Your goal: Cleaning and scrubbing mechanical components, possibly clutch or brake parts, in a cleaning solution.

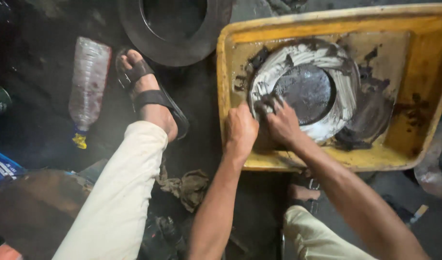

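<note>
A round metal ring-shaped part (pixel 339 82), smeared with white and black grime, lies in a dirty yellow tray (pixel 326 24). My left hand (pixel 240 131) is closed on the ring's near-left rim. My right hand (pixel 280 123) presses a dark, grimy rag (pixel 265 103) against the same rim, just beside the left hand. Both forearms reach in from the bottom of the view.
A black ring-shaped part (pixel 175 48) lies on the dark floor beyond the tray. A clear plastic bottle (pixel 88 82) lies at the left, next to my sandalled foot (pixel 148 91). A crumpled rag (pixel 189 188) sits between my legs. A blue package (pixel 2 168) is at far left.
</note>
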